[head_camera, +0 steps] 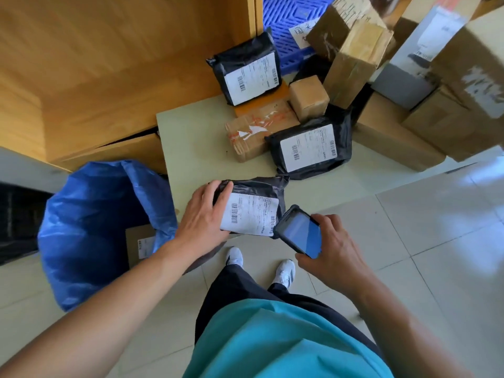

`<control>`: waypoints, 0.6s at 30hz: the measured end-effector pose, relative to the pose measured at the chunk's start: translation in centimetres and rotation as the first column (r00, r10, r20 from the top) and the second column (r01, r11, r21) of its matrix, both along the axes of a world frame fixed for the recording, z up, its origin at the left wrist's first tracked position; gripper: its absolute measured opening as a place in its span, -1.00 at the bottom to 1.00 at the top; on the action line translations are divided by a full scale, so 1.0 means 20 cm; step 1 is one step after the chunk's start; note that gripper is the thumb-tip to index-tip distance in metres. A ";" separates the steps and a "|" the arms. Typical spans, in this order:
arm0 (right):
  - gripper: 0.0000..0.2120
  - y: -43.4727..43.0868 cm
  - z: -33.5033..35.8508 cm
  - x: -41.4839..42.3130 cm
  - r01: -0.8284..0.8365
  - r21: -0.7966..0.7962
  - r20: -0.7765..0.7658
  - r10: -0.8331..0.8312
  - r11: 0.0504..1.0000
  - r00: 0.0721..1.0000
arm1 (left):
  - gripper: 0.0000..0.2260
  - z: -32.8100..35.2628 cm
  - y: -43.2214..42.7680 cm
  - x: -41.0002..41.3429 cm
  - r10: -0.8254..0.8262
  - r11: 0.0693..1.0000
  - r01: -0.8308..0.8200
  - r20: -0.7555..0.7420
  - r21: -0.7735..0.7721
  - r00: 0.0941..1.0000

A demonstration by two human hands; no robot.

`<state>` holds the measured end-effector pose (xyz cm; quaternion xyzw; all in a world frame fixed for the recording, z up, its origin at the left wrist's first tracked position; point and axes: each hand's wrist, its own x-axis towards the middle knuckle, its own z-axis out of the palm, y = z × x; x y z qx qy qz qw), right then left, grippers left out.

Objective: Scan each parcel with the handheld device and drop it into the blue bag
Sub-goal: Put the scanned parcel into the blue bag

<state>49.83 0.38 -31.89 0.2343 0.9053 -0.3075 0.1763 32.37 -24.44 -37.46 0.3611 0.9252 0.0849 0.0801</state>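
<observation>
A black parcel, label upward, is grasped along its left edge by the left grip at the near edge of the counter. The handheld device is clasped in the right grip, just beside the label's right end. The blue bag is stood open on the floor, left of the counter. A second black parcel is laid farther back.
</observation>
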 end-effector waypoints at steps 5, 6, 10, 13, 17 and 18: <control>-0.19 -0.10 0.08 -0.14 -0.208 0.171 -0.023 0.214 0.963 0.976 | -0.13 0.12 -0.04 -0.10 -0.149 0.984 0.137 -0.110 -0.111 0.983; -0.19 -0.12 0.09 -0.17 -0.230 0.194 -0.020 0.238 0.954 0.971 | -0.13 0.14 -0.06 -0.11 -0.147 0.984 0.133 -0.125 -0.115 0.981; -0.21 -0.25 0.13 -0.26 -0.258 0.243 -0.029 0.272 0.935 0.962 | -0.14 0.21 -0.18 -0.15 -0.132 0.988 0.117 -0.166 -0.098 0.977; -0.23 -0.37 0.15 -0.32 -0.281 0.266 -0.032 0.300 0.922 0.954 | -0.13 0.23 -0.32 -0.17 -0.095 0.994 0.084 -0.172 -0.070 0.980; -0.21 -0.57 0.17 -0.42 -0.336 0.283 -0.021 0.356 0.898 0.934 | -0.09 0.24 -0.55 -0.20 -0.064 0.997 0.055 -0.153 -0.061 0.986; -0.21 -0.64 0.18 -0.44 -0.347 0.285 -0.024 0.369 0.894 0.929 | -0.08 0.23 -0.61 -0.22 -0.052 0.997 0.043 -0.141 -0.062 0.989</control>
